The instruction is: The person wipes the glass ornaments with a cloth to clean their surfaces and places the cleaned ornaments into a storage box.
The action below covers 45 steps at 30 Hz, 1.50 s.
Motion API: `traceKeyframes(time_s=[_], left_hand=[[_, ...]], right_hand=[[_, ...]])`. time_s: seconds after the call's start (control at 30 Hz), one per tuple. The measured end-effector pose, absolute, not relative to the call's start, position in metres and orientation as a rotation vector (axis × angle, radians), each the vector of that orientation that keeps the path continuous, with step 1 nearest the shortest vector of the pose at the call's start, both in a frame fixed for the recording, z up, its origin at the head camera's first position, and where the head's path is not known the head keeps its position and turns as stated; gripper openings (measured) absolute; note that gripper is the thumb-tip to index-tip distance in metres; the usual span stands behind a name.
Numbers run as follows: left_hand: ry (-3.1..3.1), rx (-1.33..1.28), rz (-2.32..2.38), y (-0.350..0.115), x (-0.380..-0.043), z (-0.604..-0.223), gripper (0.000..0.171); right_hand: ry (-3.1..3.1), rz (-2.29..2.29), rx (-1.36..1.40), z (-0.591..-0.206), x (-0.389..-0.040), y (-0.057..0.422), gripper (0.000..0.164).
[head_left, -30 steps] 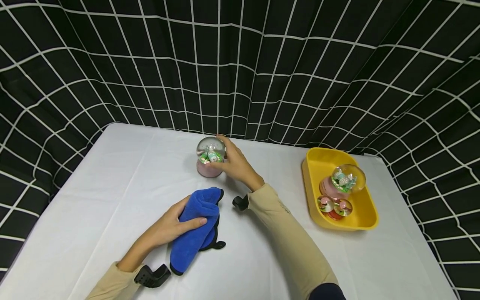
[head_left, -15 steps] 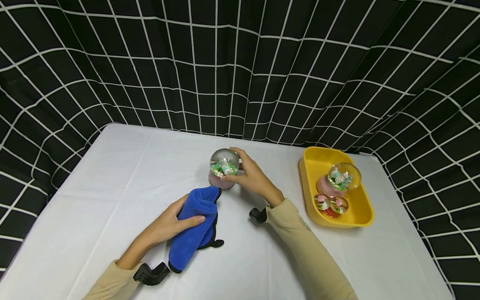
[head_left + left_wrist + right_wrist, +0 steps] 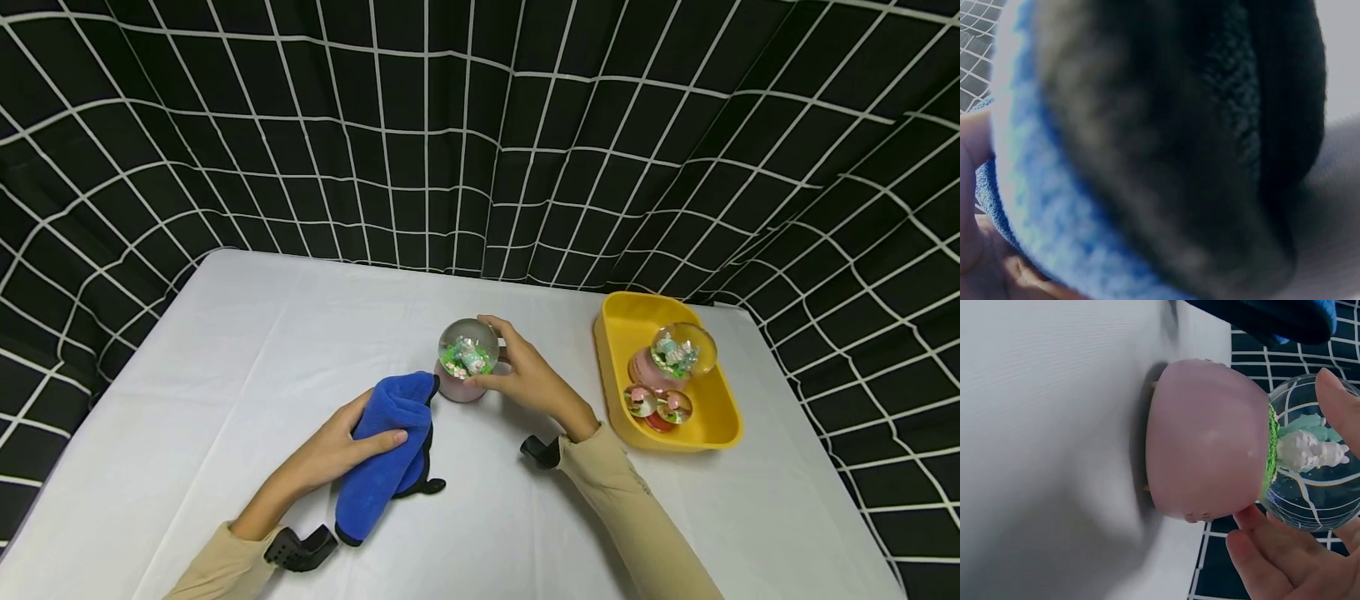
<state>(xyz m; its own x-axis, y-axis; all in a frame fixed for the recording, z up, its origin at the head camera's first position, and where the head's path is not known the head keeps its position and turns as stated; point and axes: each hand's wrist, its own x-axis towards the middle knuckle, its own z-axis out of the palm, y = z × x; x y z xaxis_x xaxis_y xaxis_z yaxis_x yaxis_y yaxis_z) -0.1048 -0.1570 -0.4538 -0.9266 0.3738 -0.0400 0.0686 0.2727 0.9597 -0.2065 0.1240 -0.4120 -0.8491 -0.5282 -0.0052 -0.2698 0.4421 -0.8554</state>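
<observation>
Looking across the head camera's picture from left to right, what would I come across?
Blue cloth in the left hand → pink-based snow globe in the right hand → yellow tub with more globes inside.

tan sleeves (image 3: pixel 637 512), the right faintly marked, are worn with black wrist mounts (image 3: pixel 296 552).

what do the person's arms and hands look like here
Left hand and right hand are both bare, fingers ungloved. The left sleeve and right sleeve are tan. A curved black mount sits at each wrist, left mount and right mount. No cables show.
</observation>
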Motion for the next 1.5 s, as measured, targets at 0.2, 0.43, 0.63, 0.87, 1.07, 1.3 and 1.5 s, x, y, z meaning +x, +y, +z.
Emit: traceKeyframes(time_s=[0.2, 0.43, 0.63, 0.87, 1.07, 1.3, 1.5], left_hand=[[2.295, 0.397, 1.697, -0.156, -0.105, -0.454, 0.065], [2.325, 0.405, 1.679, -0.156, -0.105, -0.454, 0.061], [2.339, 0.413, 1.676, -0.155, -0.104, -0.453, 0.061], [2.347, 0.417, 1.665, -0.155, -0.105, -0.453, 0.061], [2.363, 0.429, 1.657, -0.155, -0.105, -0.454, 0.060], [2.360, 0.431, 1.658, -0.153, -0.103, -0.453, 0.060], [2.392, 0.450, 1.639, -0.150, -0.102, -0.451, 0.059]], right_hand=[[2.439, -1.360, -0.685, -0.411, -0.189, 0.136, 0.085], [2.445, -1.357, -0.643, -0.410, -0.165, 0.151, 0.088], [2.451, -1.359, -0.655, -0.409, -0.148, 0.159, 0.088], [2.469, -1.367, -0.692, -0.414, -0.138, 0.165, 0.089], [2.376, -1.422, -0.638, -0.423, -0.138, 0.165, 0.094], [2.288, -1.446, -0.605, -0.437, -0.146, 0.158, 0.091], [2.310, -1.426, -0.645, -0.441, -0.149, 0.156, 0.090]])
